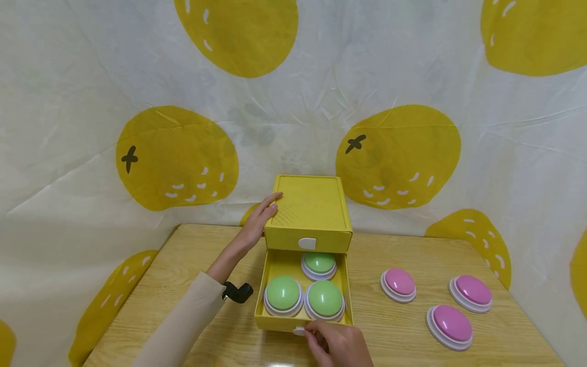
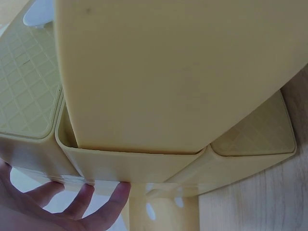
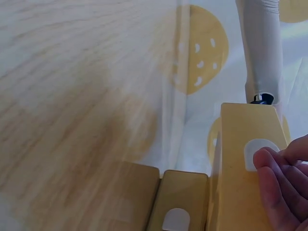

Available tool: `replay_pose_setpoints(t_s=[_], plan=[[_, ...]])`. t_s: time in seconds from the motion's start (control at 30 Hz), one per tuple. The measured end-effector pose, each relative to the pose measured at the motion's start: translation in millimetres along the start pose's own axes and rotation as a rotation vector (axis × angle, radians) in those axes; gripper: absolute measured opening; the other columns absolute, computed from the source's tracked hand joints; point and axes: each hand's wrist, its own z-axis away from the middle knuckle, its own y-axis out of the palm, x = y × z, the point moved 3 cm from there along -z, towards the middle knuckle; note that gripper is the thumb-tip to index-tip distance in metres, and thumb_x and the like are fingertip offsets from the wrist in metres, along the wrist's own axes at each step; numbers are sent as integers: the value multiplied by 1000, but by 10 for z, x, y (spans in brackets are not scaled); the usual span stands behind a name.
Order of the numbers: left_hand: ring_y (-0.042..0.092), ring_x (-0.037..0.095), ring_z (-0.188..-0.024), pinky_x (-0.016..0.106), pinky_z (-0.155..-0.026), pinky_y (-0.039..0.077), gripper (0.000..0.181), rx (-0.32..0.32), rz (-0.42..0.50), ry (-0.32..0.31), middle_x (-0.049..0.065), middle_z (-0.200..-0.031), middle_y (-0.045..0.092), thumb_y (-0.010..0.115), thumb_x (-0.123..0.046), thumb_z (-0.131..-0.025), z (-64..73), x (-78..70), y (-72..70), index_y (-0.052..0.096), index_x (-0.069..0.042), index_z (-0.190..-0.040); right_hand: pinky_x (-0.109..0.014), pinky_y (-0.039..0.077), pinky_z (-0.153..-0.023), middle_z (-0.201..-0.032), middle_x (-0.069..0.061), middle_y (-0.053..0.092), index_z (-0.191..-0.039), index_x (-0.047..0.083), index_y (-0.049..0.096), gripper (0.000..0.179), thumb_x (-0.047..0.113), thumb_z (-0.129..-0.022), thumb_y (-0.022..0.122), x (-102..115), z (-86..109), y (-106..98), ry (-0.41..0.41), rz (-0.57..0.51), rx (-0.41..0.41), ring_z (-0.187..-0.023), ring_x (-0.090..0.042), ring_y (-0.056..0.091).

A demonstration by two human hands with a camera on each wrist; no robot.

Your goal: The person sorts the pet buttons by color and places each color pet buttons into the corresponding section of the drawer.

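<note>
A yellow drawer cabinet (image 1: 312,204) stands on the table with one drawer (image 1: 277,323) pulled out below a closed drawer. Inside the open drawer sit three round push buttons with green domes and white bases, one green button (image 1: 319,262) behind the front pair, the left green button (image 1: 283,293) and the right green button (image 1: 325,298). My right hand (image 1: 341,344) pinches the white handle tab (image 3: 252,156) on that drawer's front. Against the cabinet's upper left side rests my left hand (image 1: 259,221); its extended fingertips (image 2: 120,192) touch the side wall in the left wrist view.
On the wooden table (image 1: 394,336), right of the cabinet, lie three pink push buttons: a left one (image 1: 399,283), a far right one (image 1: 472,290) and a nearer one (image 1: 451,323). A white cloth with yellow fruit prints (image 1: 293,127) hangs behind the table.
</note>
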Motion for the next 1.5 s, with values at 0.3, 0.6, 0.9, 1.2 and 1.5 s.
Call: replay_pose_setpoints(t_s=[0.3,0.6,0.9,1.2,1.5], plan=[[35,36,-153,62,-117,38,51,-8,1,-17,1,-170,29,37,-43,-112,-1,-7,-8,36,-28,-161,-1,38,-53,-63,14,65,-83,16,71,31,-1,-63,87,3,-91,-25,-7,-35,-9,-54,12,51],[34,36,-153,62,-118,37,51,-4,8,-11,1,-170,29,37,-42,-112,-7,3,-2,35,-28,-161,-2,38,-53,-64,15,66,-80,17,71,29,-1,-63,87,1,-154,-34,23,-3,10,-55,12,50],[36,36,-153,63,-123,26,51,-11,-16,-2,-3,-169,32,37,-44,-112,-11,12,-9,37,-30,-160,-2,39,-53,-64,14,66,-78,16,71,26,-1,-65,84,-49,-212,-12,22,10,3,-56,12,52],[34,34,-154,61,-123,27,51,-8,-12,3,-2,-168,33,37,-42,-112,-16,9,-7,36,-28,-161,-2,35,-52,-61,17,63,-78,17,72,24,0,-66,85,-83,-291,-19,47,41,6,-56,13,47],[35,35,-154,61,-123,29,51,-7,-3,1,0,-169,31,37,-41,-112,-11,-11,-10,35,-26,-161,-3,37,-52,-61,15,65,-77,15,72,22,-1,-69,85,-165,-342,13,86,47,41,-56,15,46]])
